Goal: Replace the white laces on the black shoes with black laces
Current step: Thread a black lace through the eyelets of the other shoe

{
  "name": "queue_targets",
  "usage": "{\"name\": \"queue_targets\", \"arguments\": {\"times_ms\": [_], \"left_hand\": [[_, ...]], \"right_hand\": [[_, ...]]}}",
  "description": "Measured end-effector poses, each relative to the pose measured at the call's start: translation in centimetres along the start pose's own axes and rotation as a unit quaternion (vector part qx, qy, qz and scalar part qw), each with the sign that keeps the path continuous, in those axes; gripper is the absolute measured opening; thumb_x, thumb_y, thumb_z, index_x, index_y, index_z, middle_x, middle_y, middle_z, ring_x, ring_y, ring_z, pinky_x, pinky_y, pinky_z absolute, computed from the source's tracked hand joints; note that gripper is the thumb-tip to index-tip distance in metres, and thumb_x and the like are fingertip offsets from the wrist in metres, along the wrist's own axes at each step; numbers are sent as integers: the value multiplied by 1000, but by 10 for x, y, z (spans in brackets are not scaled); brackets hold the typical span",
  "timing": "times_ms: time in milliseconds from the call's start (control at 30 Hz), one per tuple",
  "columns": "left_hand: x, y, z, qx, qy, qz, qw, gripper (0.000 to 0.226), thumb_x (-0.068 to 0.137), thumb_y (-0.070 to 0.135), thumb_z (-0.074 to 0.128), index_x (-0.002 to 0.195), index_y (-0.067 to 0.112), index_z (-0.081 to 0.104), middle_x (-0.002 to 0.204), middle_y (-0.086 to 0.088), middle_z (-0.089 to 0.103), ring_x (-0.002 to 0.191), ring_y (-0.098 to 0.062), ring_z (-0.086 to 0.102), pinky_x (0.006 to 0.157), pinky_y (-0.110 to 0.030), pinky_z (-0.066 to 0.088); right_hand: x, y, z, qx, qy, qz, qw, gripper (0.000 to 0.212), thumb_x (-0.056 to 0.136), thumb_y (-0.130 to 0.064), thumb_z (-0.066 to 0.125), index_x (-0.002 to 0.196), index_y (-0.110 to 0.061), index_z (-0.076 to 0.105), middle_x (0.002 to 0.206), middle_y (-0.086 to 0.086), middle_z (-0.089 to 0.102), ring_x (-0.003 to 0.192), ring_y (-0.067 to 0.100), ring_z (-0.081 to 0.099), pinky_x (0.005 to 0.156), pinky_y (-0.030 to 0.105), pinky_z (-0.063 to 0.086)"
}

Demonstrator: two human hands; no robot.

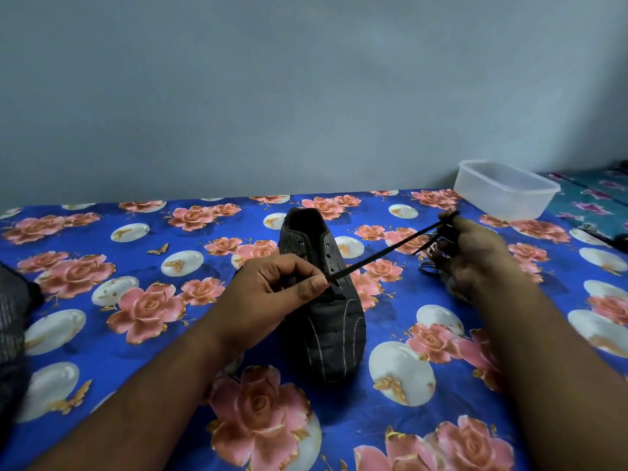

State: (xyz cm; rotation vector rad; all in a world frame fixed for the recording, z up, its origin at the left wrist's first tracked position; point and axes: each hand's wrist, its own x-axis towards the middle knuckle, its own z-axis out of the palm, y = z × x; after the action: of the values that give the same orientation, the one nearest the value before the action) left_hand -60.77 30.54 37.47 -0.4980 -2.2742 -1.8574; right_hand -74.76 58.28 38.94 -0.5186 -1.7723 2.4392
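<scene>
Both forearms reach in from the bottom edge over a surface spread with a blue cloth point(102, 253) printed with pink roses and white ovals. The left hand point(272, 287) sits over the middle of the black shoe point(323, 321), fingers curled, thumb and forefinger pinching the black lace point(377, 254) just where it leaves the eyelets. From that pinch the lace runs taut, up and to the right, to the right hand point(472, 253), which is raised above the cloth with its back to the camera; its fingers curl around the far part of the lace, and a second strand drops back from the fingers at a steeper slant.

The shoe lies lengthwise, toe toward the camera and opening toward the wall, with pale stripes across its dark upper. The left hand covers part of the lacing, so how many eyelets are threaded cannot be told. Under the right hand lies something pale and thin (perhaps a lace, too blurred and covered to say). At the left edge a dark striped shape point(13, 321) is cut off by the frame; it cannot be identified.

Counted: one shoe plainly in view, one black lace, two hands, and one clear plastic tub point(506, 188) standing open at the far right, well apart from the shoe.
</scene>
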Motion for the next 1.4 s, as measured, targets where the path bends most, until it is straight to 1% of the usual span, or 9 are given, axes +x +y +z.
{"name": "queue_targets", "arguments": {"times_ms": [167, 333, 467, 633, 767, 900, 1067, 1300, 1400], "left_hand": [[2, -6, -9, -90, -17, 23, 996, 51, 81, 57, 75, 70, 8, 66, 89, -6, 59, 74, -11, 55, 68, -23, 47], [4, -7, -13, -98, -8, 18, 995, 43, 83, 64, 69, 68, 23, 72, 90, -6, 61, 67, -12, 54, 60, -24, 47], [4, -10, -15, -102, 0, 9, 995, 59, 82, 53, 76, 81, -5, 70, 88, -7, 61, 69, -16, 54, 56, -22, 46], [7, -7, -16, -32, 55, 10, 998, 37, 89, 40, 70, 73, 7, 71, 76, -11, 67, 73, -15, 61, 71, -21, 51], [8, -4, -11, 34, 94, 4, 995, 23, 91, 42, 64, 95, 24, 78, 94, 4, 77, 91, -9, 71, 83, -20, 55], [8, 3, 4, 60, 83, 38, 994, 27, 95, 43, 60, 114, 29, 73, 108, 11, 76, 109, -8, 68, 91, -22, 53], [6, 14, 18, 104, 97, 71, 987, 26, 84, 35, 71, 109, 29, 75, 97, 17, 76, 95, 2, 68, 77, -7, 47], [8, 6, 10, 92, 149, 35, 984, 16, 81, 27, 78, 95, 21, 80, 87, 8, 78, 85, -3, 70, 74, -12, 49], [8, 3, 10, 80, 155, 19, 985, 5, 87, 21, 75, 92, 21, 78, 82, 5, 76, 79, -5, 70, 72, -16, 52]], "right_hand": [[13, -5, -13, 22, 53, 9, 998, 21, 100, -36, 61, 91, -21, 72, 84, -5, 62, 60, 11, 41, 58, 26, 45], [17, -7, -18, 40, 77, 1, 996, 26, 103, -39, 55, 93, -21, 71, 88, -4, 58, 58, 10, 37, 58, 25, 42], [16, -10, -15, 33, 88, -28, 995, 22, 100, -40, 59, 96, -25, 74, 90, -4, 51, 64, 14, 41, 59, 29, 41], [-18, -9, 11, 32, -126, -126, 984, 12, 93, -26, 70, 100, -19, 76, 75, -6, 58, 62, 12, 46, 55, 25, 40], [-64, 1, 35, -57, -305, -151, 939, 14, 86, -25, 68, 96, -15, 69, 73, -4, 66, 61, 13, 49, 57, 24, 43], [-93, 18, 51, -87, -409, -167, 893, 17, 79, -18, 72, 91, -9, 62, 72, 4, 69, 51, 12, 51, 52, 24, 43], [-102, 27, 56, -107, -433, -154, 882, 19, 75, -20, 76, 86, -10, 64, 62, 6, 63, 46, 15, 53, 43, 23, 42], [-90, 24, 52, -171, -368, -184, 895, 7, 82, -14, 78, 85, -10, 74, 72, 8, 73, 49, 13, 53, 49, 25, 46], [-85, 21, 49, -187, -353, -194, 896, 16, 75, -22, 81, 84, -9, 75, 73, 9, 74, 48, 12, 52, 50, 24, 45]]}}
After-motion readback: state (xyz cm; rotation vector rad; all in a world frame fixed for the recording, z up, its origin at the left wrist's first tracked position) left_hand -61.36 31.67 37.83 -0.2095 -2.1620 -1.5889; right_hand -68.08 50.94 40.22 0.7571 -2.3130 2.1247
